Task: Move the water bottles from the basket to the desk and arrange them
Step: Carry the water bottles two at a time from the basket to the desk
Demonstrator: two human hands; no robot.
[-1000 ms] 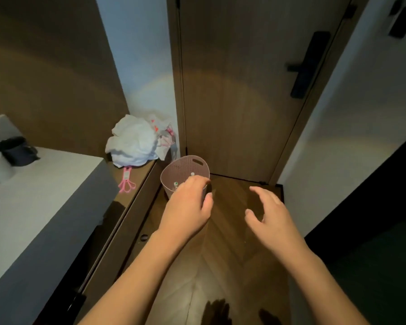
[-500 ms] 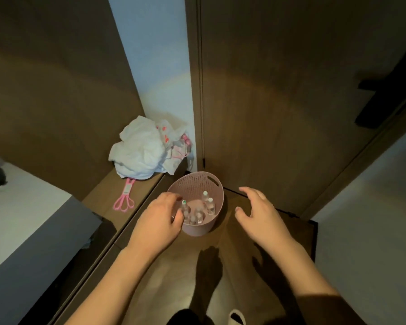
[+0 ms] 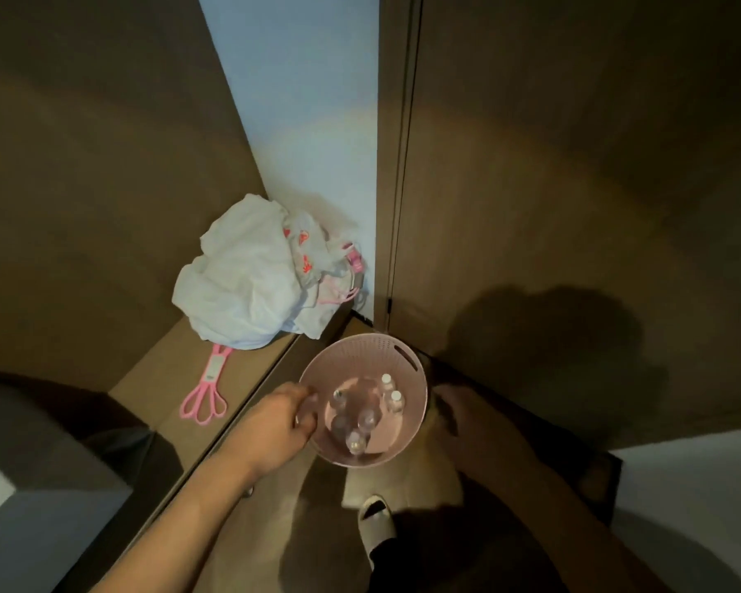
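While caps up, bottles point(image 3: 362, 415) upright

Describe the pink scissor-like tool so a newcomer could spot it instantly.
Start at the wooden ledge left of the pink basket. There, just below the white bag, lies the tool. It is flat, bright pink, with looped handles pointing toward the camera.

Pink perforated basket point(image 3: 362, 357), seemingly clear bottles point(image 3: 366, 419)
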